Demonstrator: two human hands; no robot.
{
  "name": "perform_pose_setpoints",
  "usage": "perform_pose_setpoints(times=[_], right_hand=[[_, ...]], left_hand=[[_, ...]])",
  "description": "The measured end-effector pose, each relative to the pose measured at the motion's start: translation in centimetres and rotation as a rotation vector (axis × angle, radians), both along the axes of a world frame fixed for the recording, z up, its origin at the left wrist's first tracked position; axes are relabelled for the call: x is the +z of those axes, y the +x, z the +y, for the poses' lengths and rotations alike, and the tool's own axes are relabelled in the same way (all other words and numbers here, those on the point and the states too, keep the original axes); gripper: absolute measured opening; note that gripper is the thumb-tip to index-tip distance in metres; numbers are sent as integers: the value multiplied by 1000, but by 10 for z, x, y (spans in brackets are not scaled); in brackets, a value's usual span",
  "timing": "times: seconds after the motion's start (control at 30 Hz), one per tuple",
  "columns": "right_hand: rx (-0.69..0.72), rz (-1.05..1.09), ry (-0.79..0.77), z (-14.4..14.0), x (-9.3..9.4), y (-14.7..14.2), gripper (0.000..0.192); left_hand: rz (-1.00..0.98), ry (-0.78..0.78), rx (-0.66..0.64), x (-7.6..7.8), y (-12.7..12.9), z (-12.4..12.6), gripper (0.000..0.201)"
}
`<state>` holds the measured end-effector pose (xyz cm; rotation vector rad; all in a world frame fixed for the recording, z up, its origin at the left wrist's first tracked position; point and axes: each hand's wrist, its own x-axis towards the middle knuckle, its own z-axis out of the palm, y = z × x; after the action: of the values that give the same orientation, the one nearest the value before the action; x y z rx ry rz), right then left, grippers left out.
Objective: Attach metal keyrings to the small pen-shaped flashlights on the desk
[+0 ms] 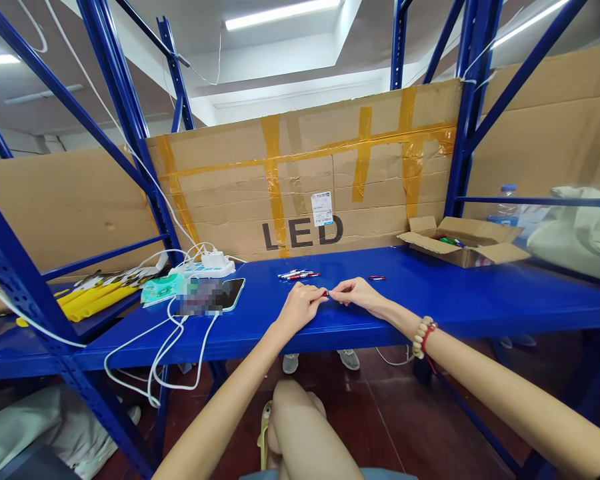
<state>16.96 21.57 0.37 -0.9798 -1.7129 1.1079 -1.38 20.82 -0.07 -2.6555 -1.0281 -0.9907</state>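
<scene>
Just above the blue shelf top, my left hand (pixel 301 303) is closed with its fingertips on a small red piece (pixel 325 293), mostly hidden by the fingers. Opposite it, my right hand (pixel 357 293) is pinched at the right end of this piece; what lies between its fingers is too small to make out. Behind my left hand lies a small pile of slim pens (pixel 299 275), red, blue and white. One short red pen-like item (pixel 377 278) lies apart, beyond my right hand.
At left are a phone (pixel 234 293), a power strip (pixel 213 268) with chargers, a teal packet (pixel 163 288) and white cables hanging over the edge. An open carton (pixel 463 241) with small coloured items stands at right. Cardboard (pixel 220 200) walls the back; blue posts (pixel 463 133) flank it.
</scene>
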Motion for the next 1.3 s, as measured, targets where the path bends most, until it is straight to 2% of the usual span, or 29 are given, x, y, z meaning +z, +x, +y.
perform_pose_setpoints(times=[0.2, 0.47, 0.6, 0.67, 0.73, 0.8, 0.87, 0.93, 1.0, 1.1, 1.3], right_hand=[[6, 40, -46, 2, 1, -2, 36], [-8, 88, -25, 0, 0, -7, 40], [-104, 95, 8, 7, -2, -1, 42], [-197, 5, 90, 17, 0, 13, 41], [-306, -126, 243, 32, 5, 35, 32], [-365, -379, 364, 46, 11, 60, 21], [-388, -633, 377, 57, 16, 81, 19], [-394, -726, 391, 60, 17, 89, 23], [-356, -691, 444, 57, 16, 82, 26], [-208, -523, 525, 43, 15, 50, 28], [-11, -334, 509, 24, 23, -18, 34]], left_hand=[[-48, -61, 23, 4, 2, -1, 19], [-142, -153, 41, 3, 4, 2, 24], [-250, -170, 43, 2, 3, 5, 22], [-332, -205, 52, 3, 3, 5, 22], [-428, -239, 67, 3, 3, 5, 23], [-509, -262, 78, 3, 3, 6, 21], [-555, -297, 90, 1, 2, 9, 21], [-579, -367, 119, -1, 1, 14, 22], [-602, -444, 145, -4, 0, 19, 22], [-616, -510, 153, -6, -1, 24, 22], [-622, -532, 151, -7, -3, 24, 19]])
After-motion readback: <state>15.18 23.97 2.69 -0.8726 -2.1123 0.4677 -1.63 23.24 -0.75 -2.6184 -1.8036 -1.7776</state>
